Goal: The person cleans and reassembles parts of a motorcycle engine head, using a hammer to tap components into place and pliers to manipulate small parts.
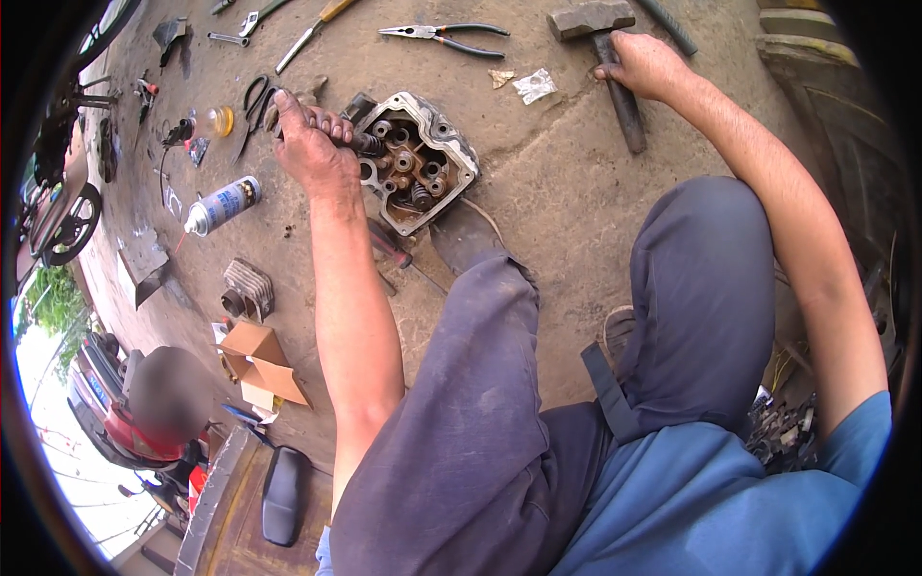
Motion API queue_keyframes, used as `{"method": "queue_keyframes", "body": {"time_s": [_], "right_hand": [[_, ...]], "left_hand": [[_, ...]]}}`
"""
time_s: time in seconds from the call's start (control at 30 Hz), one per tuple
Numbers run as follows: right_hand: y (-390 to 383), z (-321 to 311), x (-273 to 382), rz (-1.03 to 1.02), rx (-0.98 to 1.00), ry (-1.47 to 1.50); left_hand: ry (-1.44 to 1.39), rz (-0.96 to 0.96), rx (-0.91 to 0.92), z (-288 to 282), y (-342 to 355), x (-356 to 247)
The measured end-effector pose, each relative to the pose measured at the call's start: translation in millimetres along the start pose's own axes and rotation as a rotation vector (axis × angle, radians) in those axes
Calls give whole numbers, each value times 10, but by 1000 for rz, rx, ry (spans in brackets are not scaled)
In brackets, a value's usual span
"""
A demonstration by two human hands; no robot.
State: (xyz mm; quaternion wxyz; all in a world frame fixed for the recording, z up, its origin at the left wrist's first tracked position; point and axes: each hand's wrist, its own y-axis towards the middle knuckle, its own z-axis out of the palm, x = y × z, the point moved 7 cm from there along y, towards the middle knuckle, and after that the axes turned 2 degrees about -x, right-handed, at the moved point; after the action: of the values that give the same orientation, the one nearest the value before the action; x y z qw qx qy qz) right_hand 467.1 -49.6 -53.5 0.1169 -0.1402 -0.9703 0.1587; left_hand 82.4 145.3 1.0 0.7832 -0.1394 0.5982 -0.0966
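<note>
Currently left hand (pixel 309 144) is clenched on a dark tool at the left edge of the cylinder head (pixel 418 158), which sits on the concrete floor (pixel 557 182). Right hand (pixel 645 65), up-right of the cylinder head, grips the hammer (pixel 600 48) handle.

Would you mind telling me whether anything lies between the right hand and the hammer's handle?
Nothing visible does: the right hand already rests on the handle of the hammer, which lies flat on the concrete floor.
</note>
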Motion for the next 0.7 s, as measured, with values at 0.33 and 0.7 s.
{"method": "queue_keyframes", "body": {"time_s": [0.33, 0.7], "right_hand": [[10, -15, 43, 13, 72, -18], [157, -267, 285, 32, 320, -137]], "left_hand": [[51, 37, 13, 27, -41, 80], [112, 157, -12, 38, -108, 83]]}}
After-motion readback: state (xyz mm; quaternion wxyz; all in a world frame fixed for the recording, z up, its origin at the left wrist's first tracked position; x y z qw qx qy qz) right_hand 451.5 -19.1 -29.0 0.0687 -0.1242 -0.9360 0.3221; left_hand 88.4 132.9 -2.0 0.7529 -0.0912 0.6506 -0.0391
